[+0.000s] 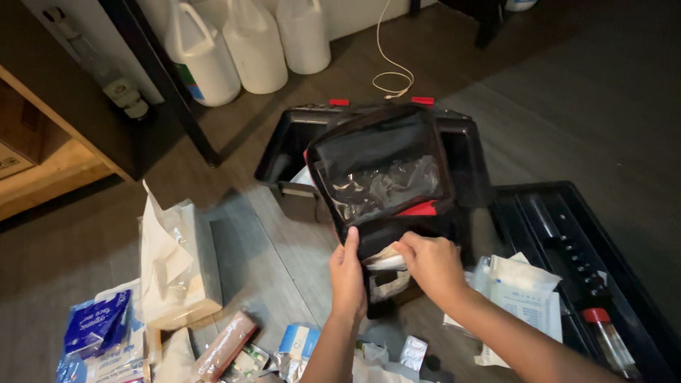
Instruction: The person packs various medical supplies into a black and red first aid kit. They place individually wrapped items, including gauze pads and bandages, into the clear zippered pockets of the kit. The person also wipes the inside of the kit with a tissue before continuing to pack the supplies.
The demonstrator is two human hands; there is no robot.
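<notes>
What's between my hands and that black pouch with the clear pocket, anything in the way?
Nothing visible. The left hand already grips the black pouch at its lower edge, and the right hand is on the white packets tucked at its opening. The flap is raised, not covering it.

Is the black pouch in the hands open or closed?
Open. The black pouch has its flap lifted, showing a clear inner pocket; the right hand reaches inside, the left hand steadies it.

left hand (347, 273): raised, thumb up, fingers curled | right hand (431, 264): knuckles up, fingertips apparently pinching | forearms bare, converging
</notes>
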